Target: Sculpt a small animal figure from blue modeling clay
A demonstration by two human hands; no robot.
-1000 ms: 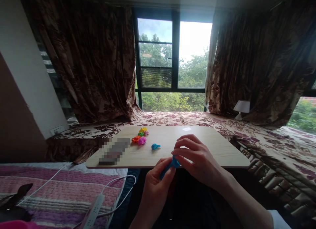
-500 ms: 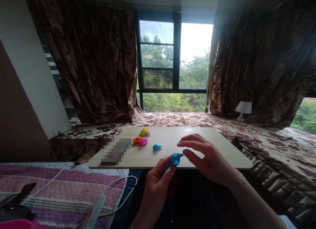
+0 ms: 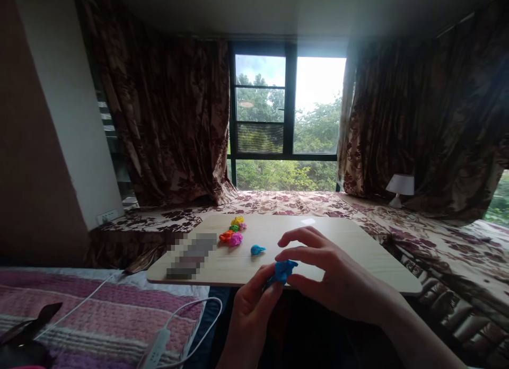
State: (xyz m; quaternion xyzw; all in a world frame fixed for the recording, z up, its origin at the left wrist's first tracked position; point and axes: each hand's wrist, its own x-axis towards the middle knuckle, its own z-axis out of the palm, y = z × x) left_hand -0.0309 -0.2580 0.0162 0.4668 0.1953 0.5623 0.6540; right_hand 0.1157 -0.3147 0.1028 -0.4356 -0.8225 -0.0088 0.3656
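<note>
My left hand (image 3: 252,310) is closed around the lower part of a ruffled blue modelling clay piece (image 3: 283,272), held above the table's near edge. The piece's crinkled top shows past the fingertips, and its lower part is mostly hidden by them. My right hand (image 3: 330,263) curves over it from the right with fingers apart. Its thumb tip is at the side of the clay, and whether it presses there I cannot tell. Just beyond my left hand lies a small blue clay drop (image 3: 257,249) with a pointed end, resting on the table (image 3: 353,242).
Orange clay (image 3: 226,236), magenta clay (image 3: 236,239), green clay (image 3: 234,228) and yellow clay (image 3: 237,220) cluster left of centre. A blurred dark flat object (image 3: 193,256) lies at the left. A power strip (image 3: 156,348) with a white cable sits on the bed; a lamp (image 3: 400,184) stands right.
My right hand came off the blue clay, then moved back close beside it. My left hand keeps its hold. The view has tilted up slightly, so the scene sits lower.
</note>
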